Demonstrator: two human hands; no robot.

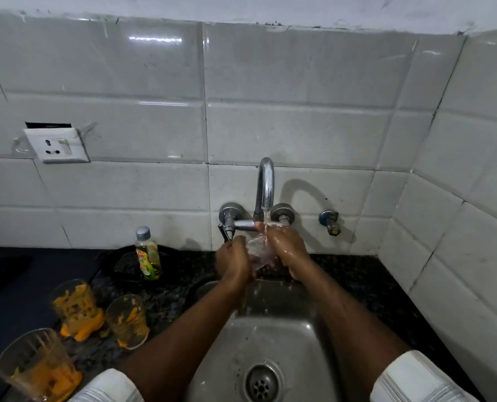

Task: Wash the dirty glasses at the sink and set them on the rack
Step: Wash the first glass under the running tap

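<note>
A clear glass (259,252) is held under the running tap (265,187), above the back of the steel sink (273,338). My left hand (234,259) grips its left side and my right hand (288,246) wraps its right side, with water pouring over both. Three dirty glasses smeared with orange residue stand on the dark counter at the left: one (74,307) at the back, one (128,320) beside it, one (37,364) nearest me. No rack is visible.
A bottle of yellow-green dish liquid (148,253) stands on a black tray (122,266) left of the tap. A wall socket (57,145) sits on the white tiles. A small valve (330,221) juts from the wall right of the tap. The tiled side wall closes in on the right.
</note>
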